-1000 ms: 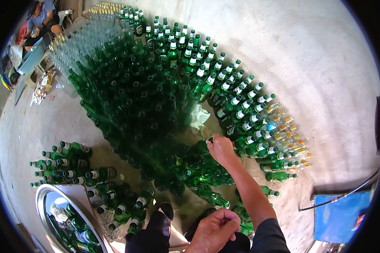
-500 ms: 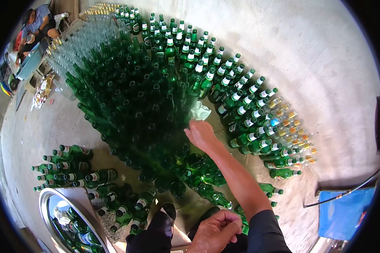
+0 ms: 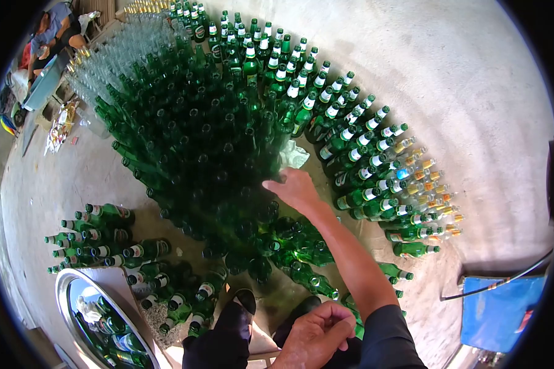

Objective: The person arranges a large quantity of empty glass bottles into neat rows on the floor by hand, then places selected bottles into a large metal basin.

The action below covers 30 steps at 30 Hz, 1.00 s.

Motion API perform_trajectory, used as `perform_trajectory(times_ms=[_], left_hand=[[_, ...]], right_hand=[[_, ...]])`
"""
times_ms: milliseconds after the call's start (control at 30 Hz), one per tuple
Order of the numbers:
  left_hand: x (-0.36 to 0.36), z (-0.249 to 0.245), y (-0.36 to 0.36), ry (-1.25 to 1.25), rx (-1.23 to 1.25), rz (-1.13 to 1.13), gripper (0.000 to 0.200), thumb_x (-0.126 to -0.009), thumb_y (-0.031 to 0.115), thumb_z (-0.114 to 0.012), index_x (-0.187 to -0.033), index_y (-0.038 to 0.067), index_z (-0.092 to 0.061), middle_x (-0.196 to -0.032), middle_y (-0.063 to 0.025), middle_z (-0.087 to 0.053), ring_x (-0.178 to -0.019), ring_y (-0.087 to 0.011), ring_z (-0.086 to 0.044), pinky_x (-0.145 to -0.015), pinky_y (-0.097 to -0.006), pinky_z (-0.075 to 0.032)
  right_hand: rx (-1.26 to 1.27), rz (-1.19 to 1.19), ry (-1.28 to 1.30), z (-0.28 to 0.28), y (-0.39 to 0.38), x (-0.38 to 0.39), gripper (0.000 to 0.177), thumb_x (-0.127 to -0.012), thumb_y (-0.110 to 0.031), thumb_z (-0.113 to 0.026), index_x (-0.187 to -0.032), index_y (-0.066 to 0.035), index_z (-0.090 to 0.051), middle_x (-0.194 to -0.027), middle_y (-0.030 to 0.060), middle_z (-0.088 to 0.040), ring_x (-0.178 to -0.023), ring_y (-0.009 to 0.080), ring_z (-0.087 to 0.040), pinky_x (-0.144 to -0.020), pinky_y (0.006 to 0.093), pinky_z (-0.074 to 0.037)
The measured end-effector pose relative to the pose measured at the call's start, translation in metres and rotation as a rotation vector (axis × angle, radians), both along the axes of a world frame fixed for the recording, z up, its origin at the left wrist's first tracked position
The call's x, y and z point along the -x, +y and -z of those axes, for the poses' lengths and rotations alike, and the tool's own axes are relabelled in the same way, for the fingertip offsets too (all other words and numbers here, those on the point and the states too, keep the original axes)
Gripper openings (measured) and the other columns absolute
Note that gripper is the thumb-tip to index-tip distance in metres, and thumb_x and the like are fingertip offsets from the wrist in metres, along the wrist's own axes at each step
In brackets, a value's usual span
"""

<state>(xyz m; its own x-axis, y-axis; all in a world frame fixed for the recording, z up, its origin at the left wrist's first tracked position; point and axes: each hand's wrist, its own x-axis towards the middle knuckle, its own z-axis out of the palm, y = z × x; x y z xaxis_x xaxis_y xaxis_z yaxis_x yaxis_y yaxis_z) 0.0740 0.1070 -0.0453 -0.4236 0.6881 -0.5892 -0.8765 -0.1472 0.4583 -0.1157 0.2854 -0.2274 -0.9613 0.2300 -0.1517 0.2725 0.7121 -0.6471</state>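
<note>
Fingers (image 3: 272, 183) at green bottles (image 3: 215, 154); crumpled white plastic (image 3: 297, 157) beside.

Block (image 3: 209, 135): straight ahead of you, mid-floor.
Outer rows (image 3: 363, 160): along the block's right edge.
Right hand (image 3: 298, 189): over the block's near right corner.
Cluster (image 3: 98, 237): left of the block, apart.
Basin (image 3: 60, 295): nearer you than the cluster, bottles inside.
Left hand (image 3: 317, 335): closest to you, below your right arm.
</note>
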Motion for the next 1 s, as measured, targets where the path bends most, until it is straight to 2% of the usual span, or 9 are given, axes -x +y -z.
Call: perform_trajectory(times_ms=[67, 267, 333, 533, 600, 667, 900, 967, 1000], left_hand=[[0.0, -0.001, -0.001, 0.025, 0.013, 0.019, 0.009, -0.096, 0.012, -0.062, -0.097, 0.003, -0.061, -0.079, -0.0027, -0.063, -0.062, -0.0077, -0.056, -0.058, -0.0226, -0.045], [0.001, -0.005, -0.003, 0.016, 0.05, 0.039, 0.008, -0.096, 0.011, -0.062, -0.097, 0.003, -0.061, -0.077, -0.0033, -0.063, -0.062, -0.0082, -0.056, -0.057, -0.0228, -0.044], [0.0, -0.006, -0.004, -0.001, 0.03, 0.025, 0.007, -0.096, 0.011, -0.062, -0.097, 0.003, -0.061, -0.076, -0.0032, -0.063, -0.062, -0.0083, -0.056, -0.057, -0.023, -0.044], [-0.008, -0.004, -0.004, -0.003, -0.003, 0.01, 0.006, -0.095, 0.01, -0.061, -0.096, 0.004, -0.061, -0.076, -0.0032, -0.063, -0.06, -0.0083, -0.055, -0.057, -0.0235, -0.044], [-0.009, -0.004, -0.005, 0.001, -0.001, 0.011, 0.006, -0.095, 0.01, -0.061, -0.096, 0.004, -0.061, -0.076, -0.0033, -0.063, -0.06, -0.0083, -0.055, -0.056, -0.0235, -0.044], [-0.011, -0.001, -0.005, 0.02, -0.02, -0.006, 0.006, -0.095, 0.01, -0.061, -0.096, 0.004, -0.061, -0.076, -0.0035, -0.063, -0.06, -0.0083, -0.055, -0.056, -0.0234, -0.044], [-0.008, -0.003, -0.006, 0.007, -0.006, 0.047, 0.009, -0.096, 0.013, -0.062, -0.096, 0.004, -0.061, -0.077, -0.0039, -0.063, -0.061, -0.0083, -0.055, -0.057, -0.0229, -0.045], [-0.008, 0.003, -0.006, 0.03, 0.153, 0.172, 0.016, -0.096, 0.017, -0.06, -0.097, 0.002, -0.06, -0.079, -0.0137, -0.066, -0.06, -0.0238, -0.063, -0.055, -0.0339, -0.051], [-0.008, 0.003, -0.006, 0.039, 0.154, 0.178, 0.016, -0.096, 0.017, -0.06, -0.097, 0.002, -0.06, -0.079, -0.0137, -0.066, -0.06, -0.0238, -0.063, -0.055, -0.0339, -0.051]], right_hand=[[0.079, 0.002, -0.082, -0.003, 0.008, -0.006, 0.053, -0.084, -0.047, -0.074, -0.088, 0.005, -0.064, -0.091, 0.0252, -0.067, -0.086, 0.0423, -0.066, -0.075, 0.0488, -0.052], [-0.024, 0.013, 0.026, -0.02, 0.037, -0.06, 0.049, -0.088, -0.046, -0.069, -0.092, 0.003, -0.066, -0.082, 0.0248, -0.067, -0.079, 0.0418, -0.066, -0.074, 0.0481, -0.052], [-0.184, 0.024, 0.02, -0.031, 0.052, -0.086, 0.045, -0.089, -0.044, -0.069, -0.096, 0.0, -0.068, -0.081, 0.0229, -0.069, -0.08, 0.0413, -0.068, -0.075, 0.0484, -0.052], [-0.365, 0.046, -0.169, -0.036, 0.081, -0.133, 0.043, -0.088, -0.04, -0.07, -0.104, -0.001, -0.07, -0.088, 0.0214, -0.072, -0.086, 0.0384, -0.07, -0.078, 0.0486, -0.054], [-0.401, 0.004, -0.214, -0.03, 0.082, -0.136, 0.044, -0.088, -0.04, -0.071, -0.106, 0.0, -0.07, -0.087, 0.0215, -0.071, -0.086, 0.0389, -0.07, -0.078, 0.0488, -0.054], [-0.259, 0.012, -0.217, -0.023, 0.079, -0.135, 0.044, -0.087, -0.038, -0.072, -0.108, 0.0, -0.07, -0.085, 0.0219, -0.071, -0.084, 0.0405, -0.07, -0.078, 0.0494, -0.054], [-0.35, -0.004, -0.171, -0.018, 0.063, -0.123, 0.037, -0.084, -0.03, -0.074, -0.102, 0.002, -0.07, -0.076, 0.0242, -0.068, -0.079, 0.0425, -0.068, -0.076, 0.0487, -0.054], [-0.356, 0.036, -0.111, -0.016, 0.064, -0.114, 0.035, -0.084, -0.027, -0.074, -0.1, 0.003, -0.07, -0.079, 0.0251, -0.069, -0.081, 0.0431, -0.068, -0.077, 0.0491, -0.054], [-0.355, 0.044, -0.103, -0.016, 0.065, -0.107, 0.035, -0.084, -0.027, -0.074, -0.1, 0.003, -0.07, -0.079, 0.0251, -0.069, -0.081, 0.0431, -0.068, -0.077, 0.0491, -0.054]])
